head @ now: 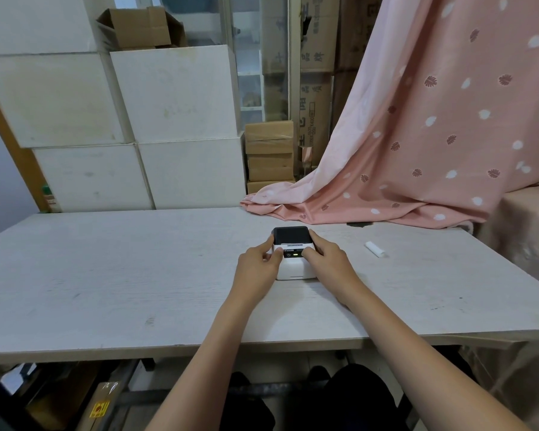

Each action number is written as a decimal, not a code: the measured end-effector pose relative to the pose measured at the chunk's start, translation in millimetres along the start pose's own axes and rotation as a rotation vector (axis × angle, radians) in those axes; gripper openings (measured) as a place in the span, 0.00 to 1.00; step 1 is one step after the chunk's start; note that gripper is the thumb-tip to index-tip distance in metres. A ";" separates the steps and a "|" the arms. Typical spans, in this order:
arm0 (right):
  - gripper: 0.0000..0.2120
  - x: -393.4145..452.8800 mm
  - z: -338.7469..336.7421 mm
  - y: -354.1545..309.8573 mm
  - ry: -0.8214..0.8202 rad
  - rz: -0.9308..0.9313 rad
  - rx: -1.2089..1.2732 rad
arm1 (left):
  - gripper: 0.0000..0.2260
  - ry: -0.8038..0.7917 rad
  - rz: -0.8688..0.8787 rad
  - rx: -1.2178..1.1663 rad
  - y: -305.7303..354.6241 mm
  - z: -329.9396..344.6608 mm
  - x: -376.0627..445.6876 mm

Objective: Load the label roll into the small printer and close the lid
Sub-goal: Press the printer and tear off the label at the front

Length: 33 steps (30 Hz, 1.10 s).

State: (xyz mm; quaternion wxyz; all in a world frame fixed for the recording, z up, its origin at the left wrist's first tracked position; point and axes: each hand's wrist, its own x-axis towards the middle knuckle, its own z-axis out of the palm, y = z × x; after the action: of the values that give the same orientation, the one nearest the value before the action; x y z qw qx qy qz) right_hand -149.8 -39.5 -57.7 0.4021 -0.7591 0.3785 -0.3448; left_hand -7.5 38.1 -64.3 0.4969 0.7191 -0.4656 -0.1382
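Observation:
The small white printer [294,269] with a dark lid [290,234] stands on the pale wooden table [137,275], right of centre. The lid lies down flat on the body and a green light glows on the front panel. My left hand [257,265] grips the printer's left side, thumb on its top front edge. My right hand [330,262] grips the right side the same way. No label roll shows; the printer's inside is hidden under the lid.
A small white tube-like piece [375,249] lies on the table to the right of the printer. Pink patterned cloth [417,150] drapes onto the table's far right. White boxes [175,94] and brown cartons [269,150] stack up behind the table.

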 end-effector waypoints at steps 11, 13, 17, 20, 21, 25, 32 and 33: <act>0.25 -2.7 -0.6 -3.4 0.016 0.003 -0.009 | 0.21 -0.002 -0.008 -0.003 0.9 0.2 0.2; 0.24 -2.6 -0.8 -4.2 0.018 0.003 -0.012 | 0.21 -0.003 -0.010 -0.006 0.5 0.5 0.3; 0.22 -4.3 -1.4 -5.3 0.012 -0.006 -0.011 | 0.21 -0.004 -0.008 -0.007 -0.6 0.9 0.6; 0.20 -4.7 -1.8 -5.0 0.005 -0.021 -0.002 | 0.21 -0.008 -0.007 -0.002 -1.0 1.0 1.5; 0.19 -4.5 -1.7 -4.9 0.005 -0.023 0.002 | 0.21 -0.008 -0.006 0.003 -1.3 0.9 1.6; 0.18 -2.4 -1.1 -2.5 0.006 -0.017 0.004 | 0.21 -0.006 -0.011 -0.001 -1.9 1.1 1.5; 0.19 -0.1 -0.2 0.9 0.004 -0.006 0.016 | 0.21 0.001 -0.001 0.004 -1.8 1.0 0.6; 0.18 0.1 -0.1 1.5 0.004 -0.009 0.016 | 0.21 0.001 0.001 0.005 -1.9 1.2 0.7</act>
State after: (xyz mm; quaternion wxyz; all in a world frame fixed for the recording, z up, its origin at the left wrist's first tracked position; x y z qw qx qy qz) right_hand -150.3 -40.3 -59.0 0.4057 -0.7571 0.3729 -0.3509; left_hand -7.0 37.0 -66.3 0.4955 0.7202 -0.4661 -0.1362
